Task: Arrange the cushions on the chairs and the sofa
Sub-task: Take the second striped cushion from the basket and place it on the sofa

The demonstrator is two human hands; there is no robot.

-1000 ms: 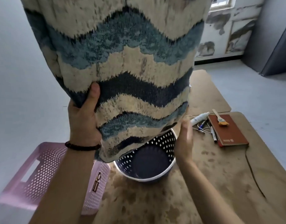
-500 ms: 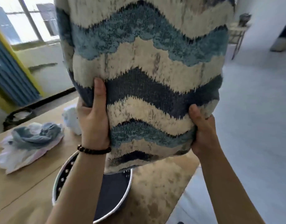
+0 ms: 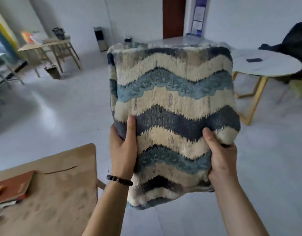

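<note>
A square cushion [image 3: 174, 103] with cream, light blue and dark blue wavy stripes fills the middle of the view, held upright in the air in front of me. My left hand [image 3: 123, 149] grips its lower left edge, thumb across the front. My right hand [image 3: 220, 157] grips the lower right edge the same way. A beaded bracelet sits on my left wrist. A wooden chair [image 3: 65, 51] stands far back on the left. No sofa is clearly in view.
A brown table [image 3: 61, 184] with a red notebook [image 3: 12, 186] lies at the lower left. A round white table [image 3: 266, 65] on gold legs stands at the right, a dark shape behind it. A small bin [image 3: 53, 72] sits by the wooden chair. Pale floor stretches ahead.
My view has swung away from the brown table and basket toward the open room. My right hand has taken hold of the cushion, which is now lower and farther from my face.
</note>
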